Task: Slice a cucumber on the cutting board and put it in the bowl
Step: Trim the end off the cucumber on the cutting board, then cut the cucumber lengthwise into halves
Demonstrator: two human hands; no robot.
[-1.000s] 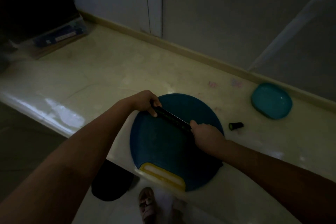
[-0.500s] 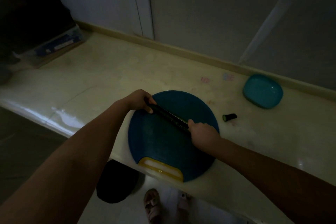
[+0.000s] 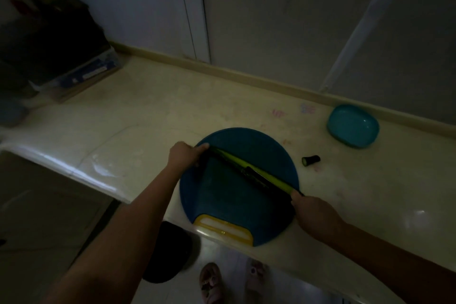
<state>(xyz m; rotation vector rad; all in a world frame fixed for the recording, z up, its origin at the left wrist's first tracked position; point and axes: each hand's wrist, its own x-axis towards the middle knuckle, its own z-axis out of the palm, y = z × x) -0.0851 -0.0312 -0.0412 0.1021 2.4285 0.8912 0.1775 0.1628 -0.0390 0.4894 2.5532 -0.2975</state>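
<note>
A round blue cutting board [image 3: 222,200] with a yellow handle lies at the counter's front edge. Across it a long cucumber [image 3: 229,157] lies diagonally, its pale green inside showing along its length. My left hand [image 3: 185,155] grips the cucumber's far-left end. My right hand [image 3: 313,212] holds a knife at the near-right end; the dark blade [image 3: 256,177] lies lengthwise along the cucumber. A teal bowl [image 3: 352,126] stands at the back right, apart from the board. The light is dim.
A short cut-off cucumber end [image 3: 311,160] lies on the cream counter [image 3: 138,116] just right of the board. A box and dark things [image 3: 81,74] crowd the far left. A wall runs along the back. My feet show on the floor below the counter edge.
My right hand has slid with the knife along the cucumber toward the near right. The cucumber's pale inside now shows. My left hand still holds the far end.
</note>
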